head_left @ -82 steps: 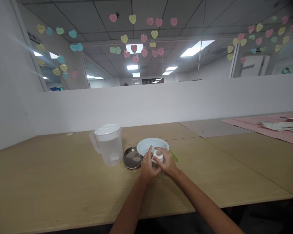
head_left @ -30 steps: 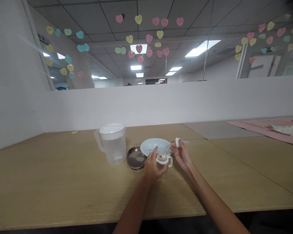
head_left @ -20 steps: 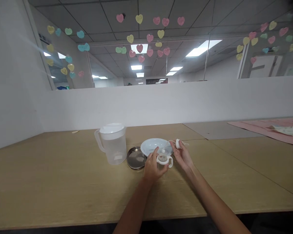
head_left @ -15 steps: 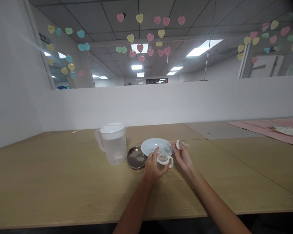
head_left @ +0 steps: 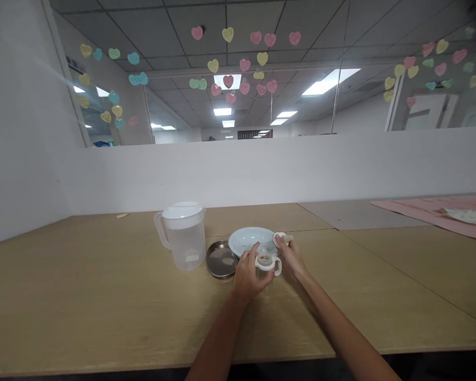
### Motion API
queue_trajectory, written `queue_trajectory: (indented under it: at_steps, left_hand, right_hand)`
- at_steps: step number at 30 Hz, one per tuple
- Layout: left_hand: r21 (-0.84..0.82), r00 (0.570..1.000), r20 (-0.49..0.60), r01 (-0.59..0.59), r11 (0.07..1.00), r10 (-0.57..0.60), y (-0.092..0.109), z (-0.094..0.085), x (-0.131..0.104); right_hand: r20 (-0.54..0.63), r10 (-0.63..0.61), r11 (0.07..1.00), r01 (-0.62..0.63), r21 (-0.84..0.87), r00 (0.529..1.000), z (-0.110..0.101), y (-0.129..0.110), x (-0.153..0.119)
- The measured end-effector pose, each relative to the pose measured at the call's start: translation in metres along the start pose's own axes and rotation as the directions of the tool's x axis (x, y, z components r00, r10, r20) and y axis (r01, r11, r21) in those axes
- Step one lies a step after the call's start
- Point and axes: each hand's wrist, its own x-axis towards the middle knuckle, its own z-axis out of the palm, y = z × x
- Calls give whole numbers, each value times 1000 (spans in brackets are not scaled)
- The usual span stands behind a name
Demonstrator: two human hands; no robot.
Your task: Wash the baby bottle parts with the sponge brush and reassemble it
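My left hand (head_left: pixel 248 274) is wrapped round a small clear baby bottle (head_left: pixel 265 259) with a white collar and a white loop handle on its right side. The bottle's mouth is uncovered and faces up. In my right hand (head_left: pixel 291 257) is a white bottle lid (head_left: pixel 280 239), pinched by its edge just behind and to the right of the bottle. A thin straw seems to run left from the lid, over a pale blue-white bowl (head_left: pixel 241 236). The bowl stands behind both hands, its front partly covered by them.
A round metal dish (head_left: pixel 221 259) sits left of my left hand, against the bowl. Further left stands a clear plastic pitcher (head_left: pixel 186 238) with a lid. A pink sheet (head_left: pixel 420 209) lies at the far right. A wall (head_left: pixel 238 169) with windows closes off the table's back.
My right hand has turned and shifted slightly left, bringing the lid closer to the bottle and over the bowl's right rim. My left hand and the bottle have hardly moved.
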Motion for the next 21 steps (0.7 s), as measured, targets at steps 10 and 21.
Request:
queue_trajectory:
  at_steps: [10, 21]
  left_hand:
    - [9, 1000, 15, -6, 1000, 6, -1, 0, 1]
    - [-2, 1000, 8, -19, 1000, 19, -1, -2, 1]
  right_hand:
    - [282, 80, 995, -60, -80, 956, 4, -2, -7]
    - [93, 16, 986, 0, -169, 996, 6, -6, -8]
